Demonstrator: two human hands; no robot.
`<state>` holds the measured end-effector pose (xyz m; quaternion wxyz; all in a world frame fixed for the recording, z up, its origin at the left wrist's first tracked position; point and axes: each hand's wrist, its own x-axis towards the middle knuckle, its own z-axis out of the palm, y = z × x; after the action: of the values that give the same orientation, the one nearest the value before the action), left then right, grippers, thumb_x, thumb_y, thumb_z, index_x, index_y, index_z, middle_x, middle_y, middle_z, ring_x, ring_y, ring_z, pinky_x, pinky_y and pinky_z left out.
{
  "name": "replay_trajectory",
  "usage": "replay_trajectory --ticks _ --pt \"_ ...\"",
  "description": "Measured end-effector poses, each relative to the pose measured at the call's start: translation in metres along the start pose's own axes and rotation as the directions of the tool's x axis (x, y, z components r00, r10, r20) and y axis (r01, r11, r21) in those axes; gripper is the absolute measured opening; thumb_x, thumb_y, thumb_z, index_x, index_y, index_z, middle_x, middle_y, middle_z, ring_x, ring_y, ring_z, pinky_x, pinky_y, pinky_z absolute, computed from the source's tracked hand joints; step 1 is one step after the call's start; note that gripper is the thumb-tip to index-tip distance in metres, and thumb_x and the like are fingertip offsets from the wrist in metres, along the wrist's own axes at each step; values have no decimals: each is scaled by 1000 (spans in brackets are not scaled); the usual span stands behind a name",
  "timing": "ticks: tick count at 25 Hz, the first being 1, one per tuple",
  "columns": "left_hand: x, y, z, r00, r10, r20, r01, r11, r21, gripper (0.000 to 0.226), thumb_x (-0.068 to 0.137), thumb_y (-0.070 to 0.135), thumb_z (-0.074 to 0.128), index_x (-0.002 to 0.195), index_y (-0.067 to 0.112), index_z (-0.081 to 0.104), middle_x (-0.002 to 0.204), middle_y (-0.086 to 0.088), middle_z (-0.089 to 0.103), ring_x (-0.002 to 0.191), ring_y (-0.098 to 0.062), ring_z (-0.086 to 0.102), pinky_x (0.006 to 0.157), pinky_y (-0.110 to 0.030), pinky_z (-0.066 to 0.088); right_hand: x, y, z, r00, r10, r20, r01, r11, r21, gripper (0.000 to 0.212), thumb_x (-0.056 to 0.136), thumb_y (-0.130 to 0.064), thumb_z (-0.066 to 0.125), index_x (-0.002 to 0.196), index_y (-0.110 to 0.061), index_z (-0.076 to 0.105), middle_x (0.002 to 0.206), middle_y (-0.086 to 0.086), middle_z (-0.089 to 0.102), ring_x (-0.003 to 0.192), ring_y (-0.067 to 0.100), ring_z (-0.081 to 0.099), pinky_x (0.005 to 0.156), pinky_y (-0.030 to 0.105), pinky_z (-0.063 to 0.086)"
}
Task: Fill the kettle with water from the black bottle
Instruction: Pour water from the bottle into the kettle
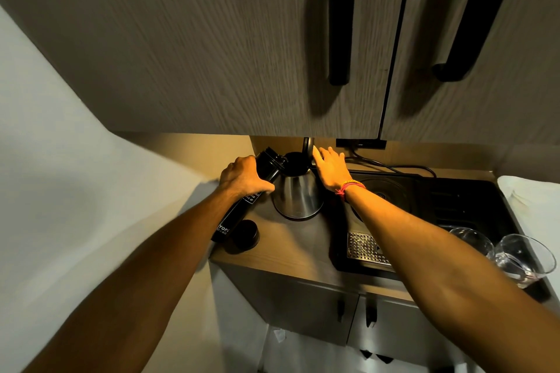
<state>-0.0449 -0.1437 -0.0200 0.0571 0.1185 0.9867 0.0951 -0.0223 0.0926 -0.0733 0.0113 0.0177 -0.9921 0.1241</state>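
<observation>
Left hand [242,175] fingers wrap the tilted black bottle [239,206] (white lettering) over the steel kettle [298,195]; right hand [331,168] fingers spread.

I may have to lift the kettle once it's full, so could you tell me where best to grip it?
Grip the kettle by its upright black handle at the far side, coming from the right; the steel body is wide, smooth and tapered.

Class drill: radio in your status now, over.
Left hand tilting black bottle into kettle. Right hand holding kettle lid open. Bottle cap off, path clear.
</observation>
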Motion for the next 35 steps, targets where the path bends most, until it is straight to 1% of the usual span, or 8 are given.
replay_trajectory --ticks 6,11,16,19,24,29,32,35 --pt "-3 1 -1 1000 14 22 -14 999 37 68 60 50 81 111 14 56 102 -5 61 92 -25 60 76 -38 55 1 1 0 1000 17 12 -18 1000 16 60 95 -22 35 150 -15 15 151 21 34 142 42 24 111 56 24" --pt "-5 -1 -2 999 8 31 -10 999 49 68 57 53 80 108 17 53 99 -2 59 89 -23 58 67 -32 47 0 1 0 1000 5 11 -5 1000 -3 61 95 -21 36 151 -14 13 152 21 33 143 43 23 112 58 22" --pt "-6 -4 -5 999 9 52 -11 999 51 67 56 55 79 106 19 53 97 -2 60 87 -22 59 63 -30 44 -1 0 0 1000 4 11 -4 1000 -9 61 95 -21 36 151 -14 13 151 22 34 142 44 24 112 59 23" --pt "-6 -4 -6 998 13 58 -16 998 54 65 56 55 79 105 19 53 97 -2 60 86 -22 60 62 -30 43 -1 0 0 1000 6 14 -6 1000 -13 61 95 -20 36 151 -14 13 150 22 35 142 44 25 112 59 24" --pt "-5 1 -8 997 11 71 -15 998 56 66 53 53 80 104 16 57 95 -2 63 85 -23 62 65 -31 49 0 0 0 1000 4 18 -3 999 -40 61 95 -18 35 151 -12 12 151 22 34 142 44 25 111 60 24" --pt "3 9 -12 994 17 104 -25 997 78 60 55 48 82 99 15 58 91 -2 63 83 -21 60 61 -29 44 0 1 2 1000 3 -2 -3 1000 -27 59 95 -17 35 151 -13 14 148 22 37 141 44 26 112 61 23" --pt "6 11 -13 992 13 124 -24 996 91 60 56 47 83 101 15 59 93 -3 63 84 -22 60 62 -30 44 1 2 2 1000 3 -4 -3 1000 -29 59 95 -18 35 151 -14 14 147 22 38 140 43 28 112 60 25" --pt "9 11 -16 991 9 137 -23 994 102 61 55 47 83 101 15 59 94 -3 64 84 -22 61 62 -30 45 1 2 2 1000 3 3 -3 1000 -21 60 95 -17 34 151 -15 13 149 21 36 141 42 26 113 60 23"
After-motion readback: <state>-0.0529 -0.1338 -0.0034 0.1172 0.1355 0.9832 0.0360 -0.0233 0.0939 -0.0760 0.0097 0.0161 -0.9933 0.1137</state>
